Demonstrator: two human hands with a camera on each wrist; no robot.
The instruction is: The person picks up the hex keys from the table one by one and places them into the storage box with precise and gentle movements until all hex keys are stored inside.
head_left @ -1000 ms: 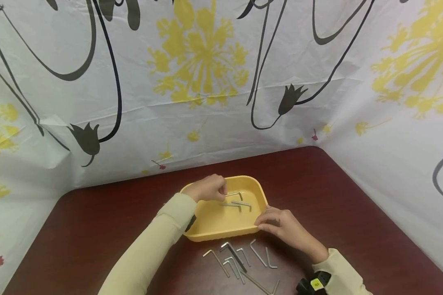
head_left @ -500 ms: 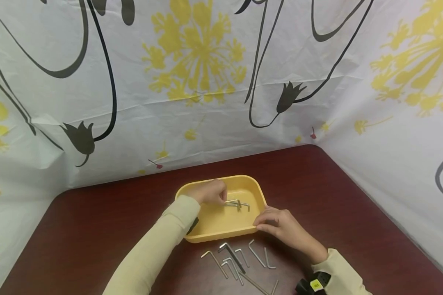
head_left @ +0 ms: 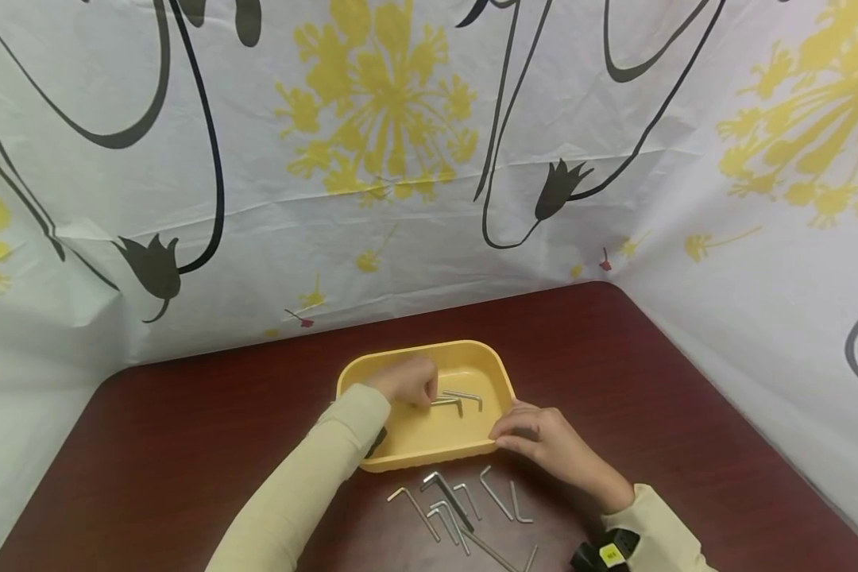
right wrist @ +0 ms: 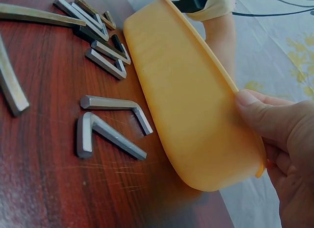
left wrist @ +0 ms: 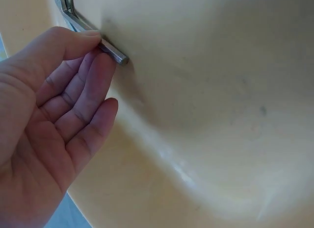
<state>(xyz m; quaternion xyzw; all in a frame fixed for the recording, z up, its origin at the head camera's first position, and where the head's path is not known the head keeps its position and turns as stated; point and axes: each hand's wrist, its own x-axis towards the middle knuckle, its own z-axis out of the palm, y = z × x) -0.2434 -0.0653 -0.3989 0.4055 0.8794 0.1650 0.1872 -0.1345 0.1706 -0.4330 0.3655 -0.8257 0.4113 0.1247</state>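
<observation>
My left hand (head_left: 409, 381) reaches into the yellow tray (head_left: 432, 458), low over its floor. In the left wrist view, its thumb and fingertips pinch a silver hex key (left wrist: 115, 52) near the end of one arm, and the key's bend lies right beside other metal. Another hex key (head_left: 465, 395) shows on the tray floor in the head view. At the tray's near right corner, my right hand (head_left: 543, 437) grips the rim. Seen from the right wrist, the thumb lies on the outside wall (right wrist: 191, 105) and the fingers go behind it.
Several loose hex keys lie on the dark red table in front of the tray, among them a thick dark one (head_left: 452, 502) and a brassy one (head_left: 416, 515). White patterned fabric (head_left: 400, 262) rises behind the table and along its sides.
My left hand has lowered inside the tray and come slightly nearer, bringing its hex key down beside the others. My right hand keeps its hold on the rim.
</observation>
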